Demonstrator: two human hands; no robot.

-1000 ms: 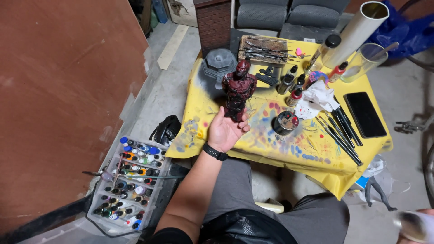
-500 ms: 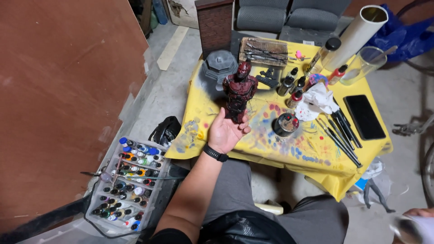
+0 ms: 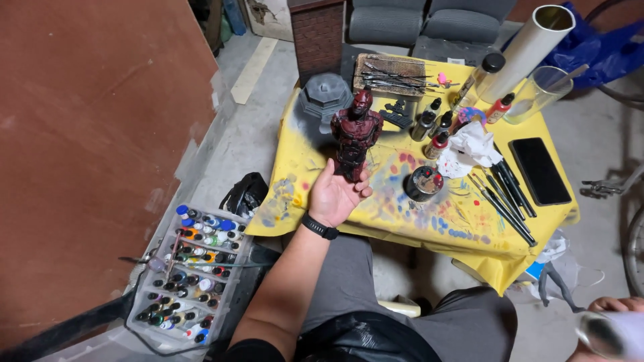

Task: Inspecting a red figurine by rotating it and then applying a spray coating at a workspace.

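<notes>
the left hand [image 3: 335,196] grips 1 dark red painted figurine bust [image 3: 355,134] by its base, upright above the paint-spattered yellow tablecloth [image 3: 463,221], likely to keep fingers off the paint. the right hand [image 3: 607,328], at the frame's lower corner, wraps 1 shiny cylindrical can [image 3: 597,335]. 1 black phone [image 3: 540,171] lies beside several black brushes [image 3: 503,194].

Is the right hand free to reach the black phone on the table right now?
Probably not: the right hand sits low at the frame's corner, apparently holding a shiny object. Otherwise, nothing visibly blocks the black phone.
</notes>
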